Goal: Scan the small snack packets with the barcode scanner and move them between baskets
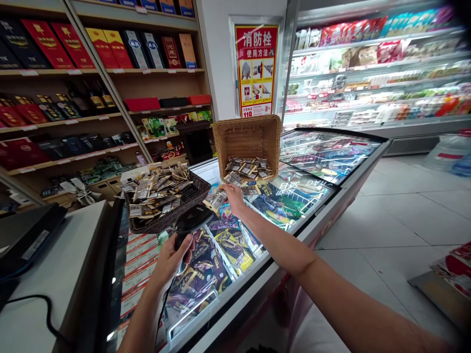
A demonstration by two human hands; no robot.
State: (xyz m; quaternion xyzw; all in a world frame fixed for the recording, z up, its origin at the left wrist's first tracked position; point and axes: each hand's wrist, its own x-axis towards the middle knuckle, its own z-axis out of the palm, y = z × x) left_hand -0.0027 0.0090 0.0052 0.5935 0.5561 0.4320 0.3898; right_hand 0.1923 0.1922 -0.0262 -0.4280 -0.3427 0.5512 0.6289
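My left hand [175, 256] is wrapped round the handle of a black barcode scanner [193, 218], its cable hanging down along my wrist. With its fingers pinched, my right hand [234, 198] holds a small snack packet [215, 200] just in front of the scanner's head. Behind my right hand a tan wicker basket [246, 132] lies tipped with its mouth toward me, several small packets [248, 168] in its lower part. To the left, a dark woven basket [200, 184] is heaped with similar packets [158, 189].
Both baskets rest on a glass-topped chest freezer [290, 234] full of ice cream packs. A counter [69, 250] with a black device stands at left. Shelves of boxes [110, 49] rise behind. A lit refrigerated display [368, 68] and water jugs [447, 152] are at right.
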